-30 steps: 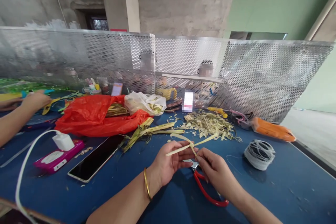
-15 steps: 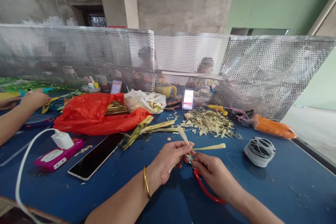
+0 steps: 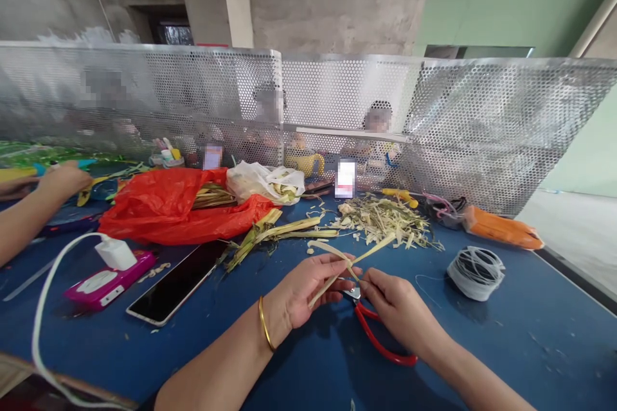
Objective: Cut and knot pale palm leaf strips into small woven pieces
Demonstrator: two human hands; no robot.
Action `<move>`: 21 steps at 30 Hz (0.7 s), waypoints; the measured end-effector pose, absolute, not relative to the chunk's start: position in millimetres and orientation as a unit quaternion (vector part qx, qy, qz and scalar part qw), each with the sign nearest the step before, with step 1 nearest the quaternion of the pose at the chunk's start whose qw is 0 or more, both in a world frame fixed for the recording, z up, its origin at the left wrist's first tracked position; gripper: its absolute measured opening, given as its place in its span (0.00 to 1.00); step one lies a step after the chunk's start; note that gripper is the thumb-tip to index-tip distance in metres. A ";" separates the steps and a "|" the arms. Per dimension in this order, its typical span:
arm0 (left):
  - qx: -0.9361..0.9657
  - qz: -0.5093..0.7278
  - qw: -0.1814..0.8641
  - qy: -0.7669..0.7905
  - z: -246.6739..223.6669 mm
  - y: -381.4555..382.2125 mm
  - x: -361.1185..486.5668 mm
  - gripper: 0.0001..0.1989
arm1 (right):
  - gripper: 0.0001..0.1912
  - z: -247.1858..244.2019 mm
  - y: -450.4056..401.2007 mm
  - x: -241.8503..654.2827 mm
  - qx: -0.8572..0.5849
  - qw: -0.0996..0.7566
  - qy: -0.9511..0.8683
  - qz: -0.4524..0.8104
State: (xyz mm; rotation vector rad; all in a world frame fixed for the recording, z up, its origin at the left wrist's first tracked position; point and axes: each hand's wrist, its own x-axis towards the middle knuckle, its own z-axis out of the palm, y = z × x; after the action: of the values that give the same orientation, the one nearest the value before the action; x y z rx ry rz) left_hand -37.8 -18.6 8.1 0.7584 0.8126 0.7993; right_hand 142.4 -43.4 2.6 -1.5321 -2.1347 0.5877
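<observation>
My left hand (image 3: 315, 282), a gold bangle on its wrist, pinches pale dried plant strips (image 3: 376, 249) where they cross between thumb and fingers. One strip end points up to the right, another to the left, and one hangs below the palm. My right hand (image 3: 393, 298) is closed, its thumb and forefinger gripping the lower end of a strip just right of the left fingertips. Red-handled scissors (image 3: 385, 343) are beneath the hands, their metal blades partly hidden by my left fingers; whether they rest on the table I cannot tell.
Plant scraps (image 3: 385, 221) lie heaped beyond my hands. Longer stalks (image 3: 274, 234) stick out near a red plastic bag (image 3: 159, 205). A phone (image 3: 176, 286) and a magenta power strip (image 3: 108, 282) are left; a wire coil (image 3: 476, 273) is right. Another person's hand (image 3: 67, 180) works far left.
The crossed strips have turned: one end now points further left, the other higher to the right. My right hand has shifted slightly right, showing more of the scissors.
</observation>
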 end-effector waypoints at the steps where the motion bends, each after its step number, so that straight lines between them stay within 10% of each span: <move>1: 0.373 0.379 0.751 0.392 6.3 -18.7 -36.2 0.16 | 0.16 2.2 -44.1 141.7 -0.551 0.219 -0.778 0.208; 21: 0.465 0.408 0.644 0.450 -0.9 -17.7 -29.1 0.15 | 0.13 15.7 -54.1 142.8 -0.463 0.335 -0.820 0.014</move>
State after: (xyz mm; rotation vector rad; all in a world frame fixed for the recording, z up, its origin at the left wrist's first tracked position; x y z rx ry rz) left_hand -29.1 -17.7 -0.9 1.0583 1.0259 0.9297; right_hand 142.8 -54.1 15.7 -1.2086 -2.1403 0.0377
